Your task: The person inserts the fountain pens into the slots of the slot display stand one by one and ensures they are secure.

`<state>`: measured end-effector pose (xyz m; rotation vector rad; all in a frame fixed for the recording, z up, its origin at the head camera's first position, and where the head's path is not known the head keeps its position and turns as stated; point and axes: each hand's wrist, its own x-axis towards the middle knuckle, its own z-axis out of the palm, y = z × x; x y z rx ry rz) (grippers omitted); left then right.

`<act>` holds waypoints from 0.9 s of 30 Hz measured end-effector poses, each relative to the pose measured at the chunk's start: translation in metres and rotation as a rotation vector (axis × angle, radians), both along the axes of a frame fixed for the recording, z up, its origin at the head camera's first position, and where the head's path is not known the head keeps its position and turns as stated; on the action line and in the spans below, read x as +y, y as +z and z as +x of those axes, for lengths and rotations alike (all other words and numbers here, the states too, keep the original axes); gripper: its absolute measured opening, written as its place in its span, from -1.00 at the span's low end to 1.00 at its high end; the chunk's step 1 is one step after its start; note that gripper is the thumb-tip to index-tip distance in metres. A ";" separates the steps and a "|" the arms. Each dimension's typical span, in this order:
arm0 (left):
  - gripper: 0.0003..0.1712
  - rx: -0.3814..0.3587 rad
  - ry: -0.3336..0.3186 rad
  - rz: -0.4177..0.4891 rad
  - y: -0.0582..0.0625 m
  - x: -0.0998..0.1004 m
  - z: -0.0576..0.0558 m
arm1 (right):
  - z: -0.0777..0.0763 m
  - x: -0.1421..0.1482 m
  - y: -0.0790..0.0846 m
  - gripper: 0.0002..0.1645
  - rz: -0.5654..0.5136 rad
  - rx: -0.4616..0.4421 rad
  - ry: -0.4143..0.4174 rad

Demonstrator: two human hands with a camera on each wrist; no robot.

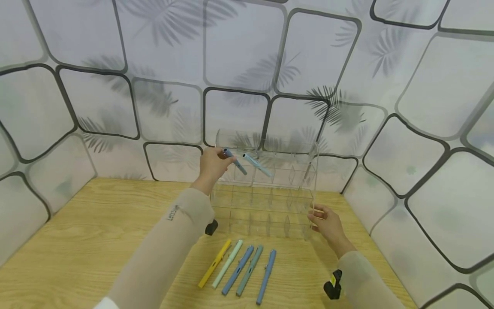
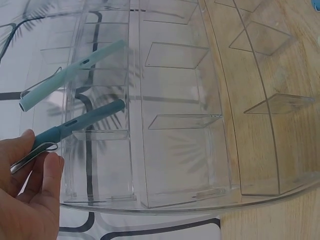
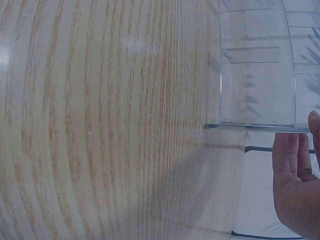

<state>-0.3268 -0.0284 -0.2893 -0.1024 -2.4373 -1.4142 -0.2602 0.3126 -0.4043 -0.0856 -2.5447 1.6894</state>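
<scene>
My left hand (image 1: pixel 214 165) pinches a dark teal-blue capped pen (image 1: pixel 238 165) near its clip end, between thumb and fingers. The pen slants over the top tier of a clear acrylic rack (image 1: pixel 262 184), its far end inside a compartment in the left wrist view. Beside it a pale aqua pen (image 2: pixel 72 75) leans in that same tier, its clip end sticking out. At the rack's right side panel is my right hand (image 1: pixel 326 223), holding the panel's edge, fingers on the outer face and thumb at the edge.
On the wooden table (image 1: pixel 127 240) before the rack lie several pens in a slanted row: a yellow pen (image 1: pixel 214 264), a mint pen (image 1: pixel 227 264), blue ones and a green pen (image 1: pixel 249 270). A patterned backdrop (image 1: pixel 239 51) stands close behind the rack and along both sides.
</scene>
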 end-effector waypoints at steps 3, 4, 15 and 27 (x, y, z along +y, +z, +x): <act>-0.78 -0.001 0.002 0.012 0.000 0.000 0.001 | 0.000 0.000 0.000 -0.45 0.002 0.001 -0.002; -0.78 -0.003 0.004 0.020 0.000 -0.001 0.002 | 0.000 0.000 0.000 -0.46 0.002 0.001 -0.003; -0.62 0.025 0.034 0.087 -0.002 -0.007 0.002 | 0.002 -0.001 0.001 -0.47 0.009 0.005 -0.001; -0.60 0.009 0.119 0.131 0.002 -0.010 0.005 | 0.002 -0.001 0.001 -0.46 0.012 0.000 -0.004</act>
